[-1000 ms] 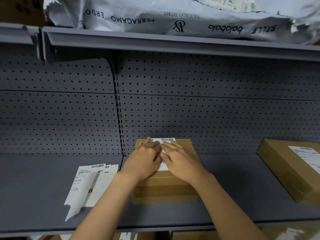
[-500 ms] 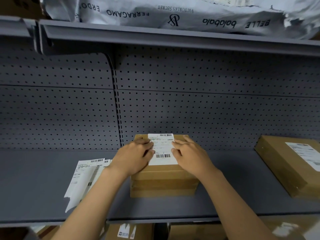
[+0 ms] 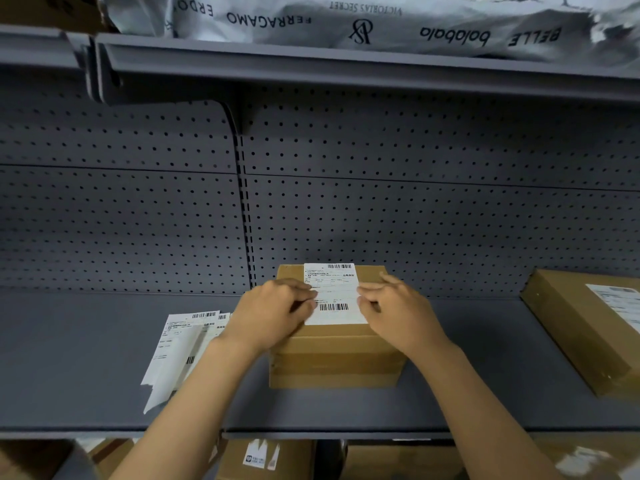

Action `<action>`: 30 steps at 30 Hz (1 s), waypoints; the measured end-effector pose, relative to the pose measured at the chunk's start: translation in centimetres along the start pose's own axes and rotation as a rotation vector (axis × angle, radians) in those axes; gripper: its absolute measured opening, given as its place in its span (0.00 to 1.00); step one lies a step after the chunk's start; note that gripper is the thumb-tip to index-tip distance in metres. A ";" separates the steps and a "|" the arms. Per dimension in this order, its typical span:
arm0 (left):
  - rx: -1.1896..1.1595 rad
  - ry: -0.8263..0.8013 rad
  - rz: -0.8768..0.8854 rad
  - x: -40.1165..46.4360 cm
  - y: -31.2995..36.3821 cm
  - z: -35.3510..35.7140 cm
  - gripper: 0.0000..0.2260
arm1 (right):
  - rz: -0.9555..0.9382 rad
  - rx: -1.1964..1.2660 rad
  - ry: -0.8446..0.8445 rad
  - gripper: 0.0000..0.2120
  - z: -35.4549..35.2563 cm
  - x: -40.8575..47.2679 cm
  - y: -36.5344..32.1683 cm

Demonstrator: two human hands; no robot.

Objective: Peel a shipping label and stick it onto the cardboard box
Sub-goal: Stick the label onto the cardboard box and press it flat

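The white label [image 3: 331, 294], printed with barcodes, lies flat atop the brown box [image 3: 334, 355] on the shelf [image 3: 86, 358]. The left hand [image 3: 273, 313] and right hand [image 3: 394, 308] press its side edges with flattened fingers, gripping nothing.

Both forearms reach forward, left hand [image 3: 277, 311] and right hand [image 3: 394, 308] palm-down (fingers loosely curled), fingertips facing inward.

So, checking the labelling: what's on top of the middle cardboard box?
A white shipping label lies on the cardboard box, left hand and right hand pressing its edges, which they cover.
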State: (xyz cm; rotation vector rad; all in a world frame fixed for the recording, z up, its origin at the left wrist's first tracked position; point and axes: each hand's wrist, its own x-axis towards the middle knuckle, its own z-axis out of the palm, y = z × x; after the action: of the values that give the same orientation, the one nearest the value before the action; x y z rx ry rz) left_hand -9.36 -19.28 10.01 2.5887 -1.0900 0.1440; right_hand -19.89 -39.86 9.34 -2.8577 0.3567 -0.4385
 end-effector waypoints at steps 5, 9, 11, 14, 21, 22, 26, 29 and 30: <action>0.003 0.054 0.035 -0.2 0.5 -0.1 0.16 | -0.009 0.020 0.037 0.16 -0.2 -0.3 -0.3; -0.022 0.060 0.089 -0.2 1.6 0.2 0.16 | -0.121 0.132 0.008 0.17 0.5 -0.5 -2.5; 0.000 0.027 0.128 -0.2 1.8 0.4 0.15 | -0.160 0.113 -0.002 0.17 0.9 -0.8 -3.0; 0.003 -0.005 0.113 -0.5 0.9 0.6 0.15 | -0.120 0.081 0.032 0.15 0.8 -1.2 -1.9; -0.018 -0.027 0.080 -1.2 -0.4 -0.6 0.12 | -0.025 0.052 0.055 0.15 -0.1 -1.9 0.3; -0.013 -0.019 0.081 -1.1 -0.1 -0.7 0.12 | -0.036 0.057 0.053 0.16 0.0 -1.9 -0.1; -0.058 0.037 0.102 -1.1 1.2 -0.9 0.13 | -0.125 0.096 0.063 0.16 0.0 -1.8 -2.7; -0.051 0.024 0.125 -1.2 1.7 -0.6 0.14 | -0.187 0.080 0.021 0.17 0.2 -2.1 -3.8; -0.042 0.003 0.117 -1.3 1.7 -0.5 0.15 | -0.188 0.073 0.011 0.17 0.3 -2.2 -3.8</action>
State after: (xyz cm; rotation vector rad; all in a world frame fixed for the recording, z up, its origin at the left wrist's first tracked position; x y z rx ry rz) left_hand -11.46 -19.32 10.64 2.4874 -1.2304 0.1502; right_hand -21.08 -35.64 9.45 -2.8289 0.0709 -0.4902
